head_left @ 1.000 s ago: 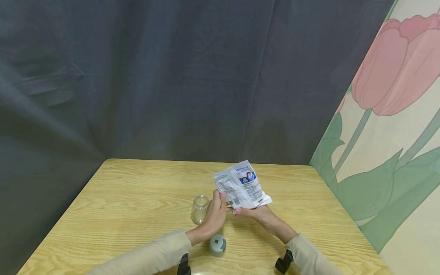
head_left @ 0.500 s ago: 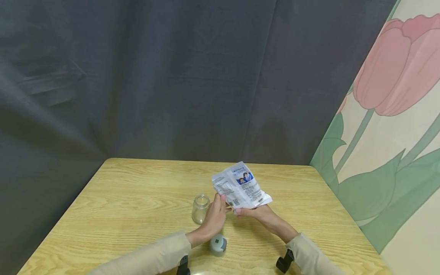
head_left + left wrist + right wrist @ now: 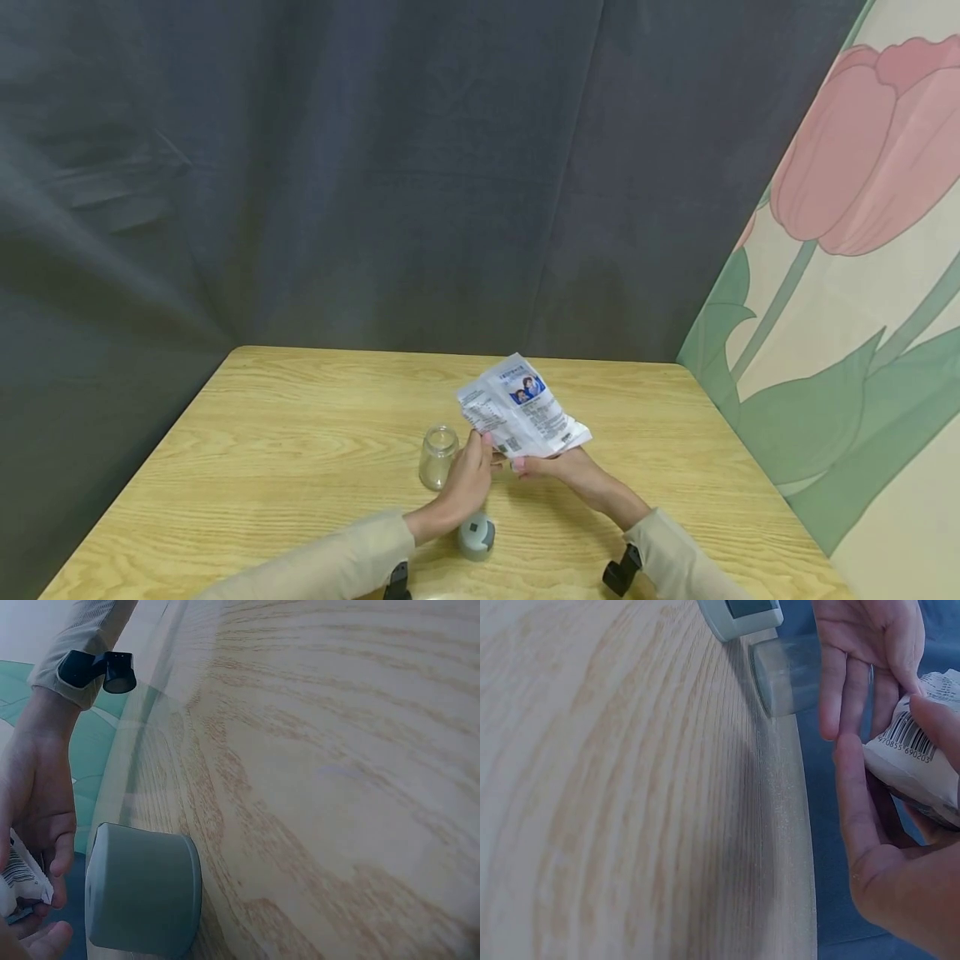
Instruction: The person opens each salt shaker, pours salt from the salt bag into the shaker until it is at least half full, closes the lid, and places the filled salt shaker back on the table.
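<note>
Both hands hold a white printed packet [image 3: 536, 412] up over the table, tilted, with a blue picture on its upper part. My left hand [image 3: 465, 482] pinches its lower left edge between thumb and fingers. Under the lower right side, my right hand [image 3: 588, 479] grips it, thumb on the front and fingers behind. A barcode shows on the packet [image 3: 915, 746] in the right wrist view. Just left of my left hand stands an uncapped clear glass jar [image 3: 433, 467]. Nearer me, below that hand, sits a grey-green lid [image 3: 474, 542], large in the left wrist view.
The wooden table [image 3: 300, 417] ends at a dark curtain [image 3: 420, 208] along the back. A wall with painted tulips [image 3: 840, 292] rises on the right. Black wrist cameras, such as the right one [image 3: 619, 573], hang beneath the sleeves.
The packet's upper end has leaned left and slightly down toward the jar. My left hand has lowered a little with it; the right hand has barely moved. Jar and lid stay put.
</note>
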### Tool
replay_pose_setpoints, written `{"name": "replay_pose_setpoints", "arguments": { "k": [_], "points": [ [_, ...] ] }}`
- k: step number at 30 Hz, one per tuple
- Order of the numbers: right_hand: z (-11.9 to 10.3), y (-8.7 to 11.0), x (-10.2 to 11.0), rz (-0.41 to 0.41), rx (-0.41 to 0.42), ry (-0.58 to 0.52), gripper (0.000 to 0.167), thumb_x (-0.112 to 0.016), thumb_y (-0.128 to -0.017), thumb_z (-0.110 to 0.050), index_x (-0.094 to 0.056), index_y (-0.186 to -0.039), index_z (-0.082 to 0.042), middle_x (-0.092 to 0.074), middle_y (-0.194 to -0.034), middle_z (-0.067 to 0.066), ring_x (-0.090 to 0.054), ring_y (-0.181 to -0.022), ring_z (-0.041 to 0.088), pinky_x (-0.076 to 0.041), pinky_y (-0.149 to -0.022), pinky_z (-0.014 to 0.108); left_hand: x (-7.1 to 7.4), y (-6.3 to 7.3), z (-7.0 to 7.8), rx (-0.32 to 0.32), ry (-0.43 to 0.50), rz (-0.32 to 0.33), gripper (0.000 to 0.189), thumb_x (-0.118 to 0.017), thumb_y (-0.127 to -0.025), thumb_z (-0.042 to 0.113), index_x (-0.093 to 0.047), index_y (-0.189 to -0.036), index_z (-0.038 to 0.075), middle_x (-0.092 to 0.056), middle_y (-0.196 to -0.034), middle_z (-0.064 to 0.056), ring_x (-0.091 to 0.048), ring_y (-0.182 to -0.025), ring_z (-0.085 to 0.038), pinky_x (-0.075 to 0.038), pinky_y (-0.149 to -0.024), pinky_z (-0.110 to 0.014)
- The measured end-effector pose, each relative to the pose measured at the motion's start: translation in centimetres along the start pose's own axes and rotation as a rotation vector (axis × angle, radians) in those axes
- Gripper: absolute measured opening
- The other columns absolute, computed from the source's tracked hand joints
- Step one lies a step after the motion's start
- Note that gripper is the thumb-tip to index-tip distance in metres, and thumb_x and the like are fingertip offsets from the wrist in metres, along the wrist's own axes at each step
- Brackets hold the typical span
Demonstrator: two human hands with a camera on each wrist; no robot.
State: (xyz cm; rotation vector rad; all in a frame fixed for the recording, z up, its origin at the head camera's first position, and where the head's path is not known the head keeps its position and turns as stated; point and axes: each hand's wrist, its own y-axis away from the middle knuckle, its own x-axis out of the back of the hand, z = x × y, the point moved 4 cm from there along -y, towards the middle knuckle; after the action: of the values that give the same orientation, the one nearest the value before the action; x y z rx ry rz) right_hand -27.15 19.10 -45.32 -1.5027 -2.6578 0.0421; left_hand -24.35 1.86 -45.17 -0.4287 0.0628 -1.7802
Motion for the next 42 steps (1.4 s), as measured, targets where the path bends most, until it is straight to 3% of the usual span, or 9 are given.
{"name": "replay_pose_setpoints", "arguments": {
  "k": [10, 15, 27, 32, 42],
  "points": [
    [-0.12, -0.04, -0.06, -0.015, -0.018, 0.018, 0.054, -0.066, -0.093, -0.001, -0.042, -0.142, 0.001, -0.060, -0.128, 0.018, -0.065, -0.103, 0.031, -0.056, -0.087, 0.054, -0.02, 0.19, -0.21, 0.018, 0.059, -0.013, 0.037, -0.020, -0.112, 0.018, -0.039, -0.131, -0.007, -0.058, -0.123, -0.030, -0.064, -0.106, -0.042, -0.055, -0.091, -0.048],
    [-0.43, -0.16, -0.03, -0.021, 0.015, 0.033, 0.056, -0.066, -0.093, 0.000, -0.042, -0.142, 0.001, -0.061, -0.127, 0.019, -0.065, -0.102, 0.033, -0.055, -0.085, 0.058, -0.02, 0.15, -0.17, 0.024, 0.097, -0.016, 0.038, -0.020, -0.112, 0.019, -0.039, -0.129, -0.007, -0.058, -0.122, -0.030, -0.063, -0.107, -0.043, -0.055, -0.091, -0.048],
    [-0.43, -0.35, 0.13, -0.050, 0.035, 0.052, 0.056, -0.065, -0.093, 0.001, -0.041, -0.144, -0.004, -0.062, -0.128, 0.016, -0.066, -0.103, 0.031, -0.055, -0.084, 0.058, -0.03, 0.40, -0.35, 0.047, 0.080, -0.001, 0.035, -0.023, -0.112, 0.020, -0.043, -0.120, -0.008, -0.062, -0.111, -0.030, -0.067, -0.098, -0.042, -0.058, -0.084, -0.043],
    [-0.60, -0.36, 0.19, -0.054, 0.048, 0.045, 0.056, -0.066, -0.092, 0.003, -0.043, -0.143, -0.005, -0.063, -0.125, 0.017, -0.066, -0.100, 0.032, -0.055, -0.083, 0.061, -0.12, 0.68, -0.58, 0.080, 0.082, -0.023, 0.036, -0.022, -0.112, 0.023, -0.043, -0.122, -0.004, -0.061, -0.115, -0.025, -0.066, -0.101, -0.039, -0.057, -0.088, -0.044],
    [-0.67, -0.55, 0.19, -0.061, 0.055, 0.056, 0.056, -0.067, -0.092, 0.002, -0.045, -0.143, -0.005, -0.063, -0.126, 0.018, -0.066, -0.101, 0.034, -0.055, -0.080, 0.062, -0.14, 0.64, -0.67, 0.059, 0.120, -0.049, 0.039, -0.020, -0.112, 0.023, -0.040, -0.130, -0.006, -0.064, -0.112, -0.022, -0.066, -0.102, -0.039, -0.058, -0.087, -0.042]
  ]
}}
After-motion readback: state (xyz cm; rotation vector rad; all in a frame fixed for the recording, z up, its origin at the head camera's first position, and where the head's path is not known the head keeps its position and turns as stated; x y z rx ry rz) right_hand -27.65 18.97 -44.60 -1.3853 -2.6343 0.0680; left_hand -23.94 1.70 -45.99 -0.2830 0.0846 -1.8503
